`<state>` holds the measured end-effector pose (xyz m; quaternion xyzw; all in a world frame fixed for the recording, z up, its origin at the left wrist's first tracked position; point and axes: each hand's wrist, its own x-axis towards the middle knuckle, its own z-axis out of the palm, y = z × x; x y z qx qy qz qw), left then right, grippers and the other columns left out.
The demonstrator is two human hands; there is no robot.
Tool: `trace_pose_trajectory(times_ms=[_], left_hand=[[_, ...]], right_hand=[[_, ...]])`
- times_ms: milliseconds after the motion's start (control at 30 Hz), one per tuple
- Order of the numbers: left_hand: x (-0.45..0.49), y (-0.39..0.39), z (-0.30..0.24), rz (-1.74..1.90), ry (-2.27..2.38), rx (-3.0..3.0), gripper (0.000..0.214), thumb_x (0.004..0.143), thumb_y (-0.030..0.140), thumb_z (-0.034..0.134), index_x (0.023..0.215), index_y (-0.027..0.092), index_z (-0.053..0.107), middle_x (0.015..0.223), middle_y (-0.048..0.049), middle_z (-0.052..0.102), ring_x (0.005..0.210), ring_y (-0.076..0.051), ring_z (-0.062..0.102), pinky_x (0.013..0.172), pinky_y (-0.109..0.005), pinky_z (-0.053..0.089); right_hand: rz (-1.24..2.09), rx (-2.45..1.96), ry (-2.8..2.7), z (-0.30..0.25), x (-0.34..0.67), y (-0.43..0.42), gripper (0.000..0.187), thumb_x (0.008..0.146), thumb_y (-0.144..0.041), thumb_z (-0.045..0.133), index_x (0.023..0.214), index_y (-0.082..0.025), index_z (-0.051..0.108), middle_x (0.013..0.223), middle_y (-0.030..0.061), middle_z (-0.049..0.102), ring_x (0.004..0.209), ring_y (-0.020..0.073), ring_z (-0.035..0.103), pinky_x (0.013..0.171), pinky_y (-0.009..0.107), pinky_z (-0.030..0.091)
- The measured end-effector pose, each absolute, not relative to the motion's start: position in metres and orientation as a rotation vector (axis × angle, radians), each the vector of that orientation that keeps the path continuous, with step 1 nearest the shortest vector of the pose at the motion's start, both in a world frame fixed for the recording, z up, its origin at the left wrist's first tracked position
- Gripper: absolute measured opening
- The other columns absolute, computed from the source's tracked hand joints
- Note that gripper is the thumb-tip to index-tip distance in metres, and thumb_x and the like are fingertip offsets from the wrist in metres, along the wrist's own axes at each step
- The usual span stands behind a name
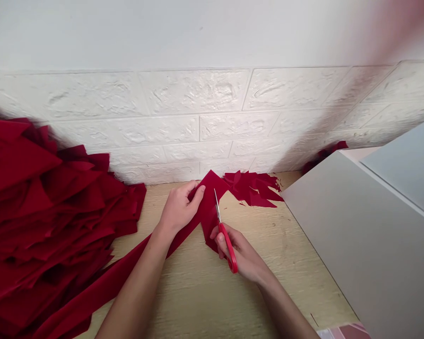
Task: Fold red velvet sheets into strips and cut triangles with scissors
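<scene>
My left hand point(179, 207) pinches the folded end of a long dark red fabric strip point(127, 268) that runs from the lower left across the wooden table point(212, 292). My right hand point(238, 252) grips red-handled scissors point(226, 233), their blades pointing up into the folded fabric just right of my left fingers. The fold stands up in a peak near the wall.
A big heap of cut red fabric pieces point(38, 207) fills the left side. Smaller red scraps point(254, 188) lie by the white brick-pattern wall point(198, 122). A grey box or panel point(360, 235) takes up the right side.
</scene>
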<state>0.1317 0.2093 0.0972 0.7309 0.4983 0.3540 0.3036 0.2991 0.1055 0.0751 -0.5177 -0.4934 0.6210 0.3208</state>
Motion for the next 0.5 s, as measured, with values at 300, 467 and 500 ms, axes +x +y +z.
trace_pose_trajectory(times_ms=[300,467,500], left_hand=[[0.133,0.208,0.095,0.885,1.334,2.010,0.033,0.098,0.040,0.044,0.071,0.021,0.045,0.061,0.0046,0.047,0.058,-0.012,0.040,0.059,-0.026,0.031],[0.130,0.210,0.096,0.929,1.310,1.942,0.036,0.098,0.040,0.045,0.067,0.021,0.040,0.060,0.0047,0.045,0.057,-0.011,0.039,0.058,-0.026,0.032],[0.130,0.210,0.095,0.933,1.306,1.927,0.037,0.098,0.040,0.045,0.067,0.021,0.040,0.060,0.0047,0.045,0.058,-0.011,0.039,0.058,-0.026,0.032]], right_hand=[[1.588,-1.375,-1.355,0.075,0.296,0.108,0.056,0.086,-0.076,0.054,0.087,-0.021,0.051,0.072,-0.0026,0.046,0.064,0.0120,0.040,0.057,0.026,0.035],[1.592,-1.327,-1.274,0.065,0.293,0.109,0.055,0.091,-0.075,0.049,0.078,-0.021,0.047,0.064,-0.0042,0.043,0.058,0.0106,0.039,0.054,0.025,0.033],[1.594,-1.310,-1.266,0.063,0.293,0.109,0.055,0.091,-0.074,0.049,0.077,-0.021,0.047,0.063,-0.0048,0.041,0.057,0.0101,0.038,0.053,0.025,0.033]])
